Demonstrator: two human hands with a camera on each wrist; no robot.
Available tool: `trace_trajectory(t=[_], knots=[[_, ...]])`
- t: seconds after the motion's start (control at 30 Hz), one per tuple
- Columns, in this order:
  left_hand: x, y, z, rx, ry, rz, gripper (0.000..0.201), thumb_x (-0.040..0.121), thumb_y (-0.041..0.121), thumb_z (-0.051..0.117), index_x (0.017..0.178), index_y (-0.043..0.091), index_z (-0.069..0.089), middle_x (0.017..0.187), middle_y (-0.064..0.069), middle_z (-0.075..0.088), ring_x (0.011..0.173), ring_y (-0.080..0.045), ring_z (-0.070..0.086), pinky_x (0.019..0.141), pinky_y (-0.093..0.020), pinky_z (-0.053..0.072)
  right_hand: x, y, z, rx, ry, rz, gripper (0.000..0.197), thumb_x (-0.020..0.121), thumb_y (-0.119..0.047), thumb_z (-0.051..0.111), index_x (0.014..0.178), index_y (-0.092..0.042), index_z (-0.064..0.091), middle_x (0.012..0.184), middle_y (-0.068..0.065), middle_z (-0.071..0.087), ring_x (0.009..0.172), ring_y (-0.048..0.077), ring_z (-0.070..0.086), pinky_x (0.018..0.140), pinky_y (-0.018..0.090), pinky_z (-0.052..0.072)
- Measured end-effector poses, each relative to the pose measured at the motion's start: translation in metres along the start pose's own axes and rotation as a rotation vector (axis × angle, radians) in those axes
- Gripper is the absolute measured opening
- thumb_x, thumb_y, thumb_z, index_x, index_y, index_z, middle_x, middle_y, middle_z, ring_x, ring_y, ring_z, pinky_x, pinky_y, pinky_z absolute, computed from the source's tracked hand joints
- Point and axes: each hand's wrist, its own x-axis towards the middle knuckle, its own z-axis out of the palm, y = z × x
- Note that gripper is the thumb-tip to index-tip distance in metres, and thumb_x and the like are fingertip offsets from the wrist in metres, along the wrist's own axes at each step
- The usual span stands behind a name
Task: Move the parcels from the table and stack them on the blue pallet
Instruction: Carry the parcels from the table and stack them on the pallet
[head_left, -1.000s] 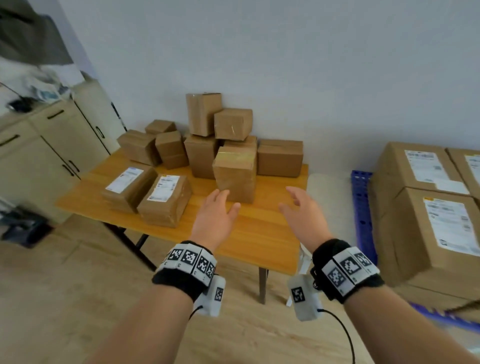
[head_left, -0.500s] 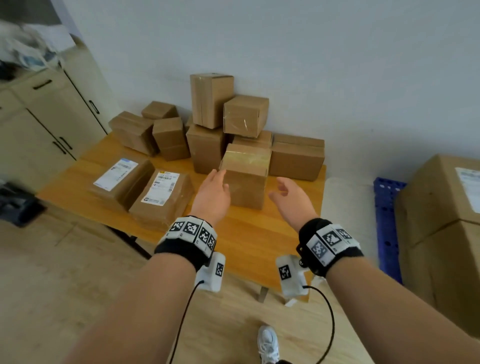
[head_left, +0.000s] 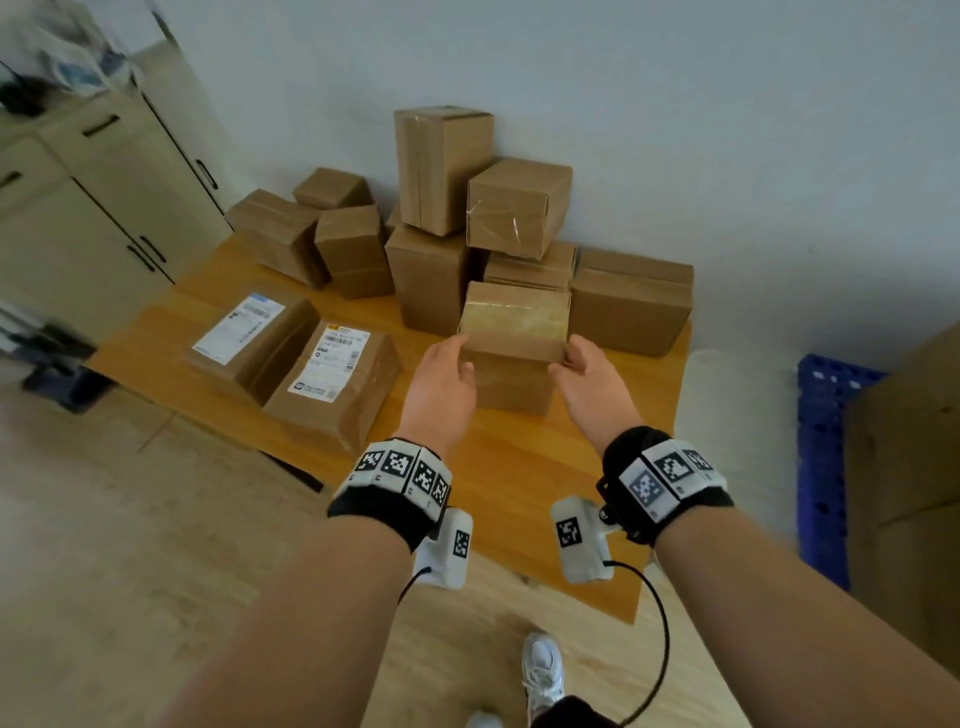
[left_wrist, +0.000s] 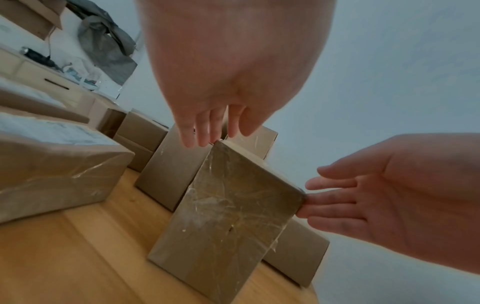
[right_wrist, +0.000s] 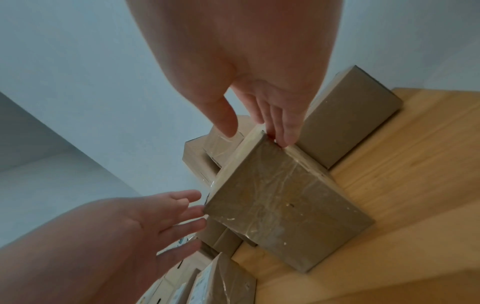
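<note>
A brown parcel (head_left: 511, 348) wrapped in clear tape stands upright on the wooden table (head_left: 519, 499), in front of a pile of other parcels. My left hand (head_left: 441, 379) lies at its left side with straight fingers (left_wrist: 205, 129) touching the top left corner of the parcel (left_wrist: 228, 216). My right hand (head_left: 587, 374) is at the right side, and its straight fingers (right_wrist: 283, 127) touch the upper right edge of the parcel (right_wrist: 285, 205). Neither hand curls round it. The blue pallet (head_left: 826, 457) lies on the floor to the right.
Two flat labelled parcels (head_left: 244, 338) (head_left: 332, 379) lie on the table's left. Several plain boxes (head_left: 441, 166) are piled against the wall behind. Large cartons (head_left: 914, 467) stand on the pallet. Beige cabinets (head_left: 78, 208) stand at the left. My white shoe (head_left: 543, 670) is by the table's front edge.
Both hands have moved forward from above the table's front to the two sides of the taped parcel and now touch it. My head has come closer to the table.
</note>
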Motion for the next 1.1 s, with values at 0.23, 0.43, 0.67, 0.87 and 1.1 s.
trace_trajectory(t=[0.23,0.43,0.67,0.87,1.1], knots=[[-0.052,-0.031,0.009,-0.002,0.03,-0.122,0.046,0.104,0.04,0.037,0.146,0.022,0.042,0.135,-0.001,0.049,0.123,-0.019,0.048,0.105,-0.039,0.041,-0.039,0.028,0.005,-0.114,0.073,0.09,0.042,0.104,-0.026,0.042,0.145,-0.019,0.044,0.13,0.001,0.058,0.086,0.007,0.055,0.06,0.016,0.037],[-0.083,-0.071,0.029,0.067,-0.048,-0.253,0.044,0.103,0.049,0.03,0.107,0.016,0.058,0.091,0.002,0.059,0.081,-0.013,0.058,0.068,-0.03,0.048,-0.065,0.079,0.019,-0.241,-0.028,0.257,0.038,0.098,-0.008,0.036,0.129,-0.019,0.055,0.1,0.002,0.067,0.066,0.016,0.058,0.052,0.027,0.042],[-0.092,-0.085,0.03,0.031,-0.047,-0.304,0.018,0.103,0.029,0.041,0.114,0.024,0.054,0.112,0.003,0.06,0.083,-0.011,0.058,0.067,-0.028,0.047,-0.072,0.087,0.017,-0.223,0.014,0.29,0.037,0.101,-0.018,0.04,0.136,-0.021,0.052,0.13,0.002,0.059,0.099,0.017,0.057,0.08,0.03,0.046],[-0.061,-0.067,0.03,0.124,-0.094,-0.247,0.049,0.1,0.029,0.052,0.147,0.021,0.039,0.141,-0.003,0.048,0.085,-0.006,0.052,0.071,-0.026,0.044,-0.053,0.07,0.022,-0.305,-0.037,0.187,0.044,0.1,-0.03,0.051,0.143,-0.022,0.046,0.135,0.0,0.056,0.096,0.015,0.059,0.069,0.026,0.042],[-0.054,-0.07,0.04,0.093,-0.196,-0.302,0.033,0.097,0.019,0.053,0.13,0.02,0.059,0.097,0.005,0.068,0.077,-0.015,0.066,0.067,-0.031,0.056,-0.048,0.08,0.03,-0.27,-0.087,0.175,0.032,0.092,-0.018,0.058,0.124,-0.024,0.06,0.101,-0.009,0.064,0.083,0.01,0.061,0.061,0.022,0.046]])
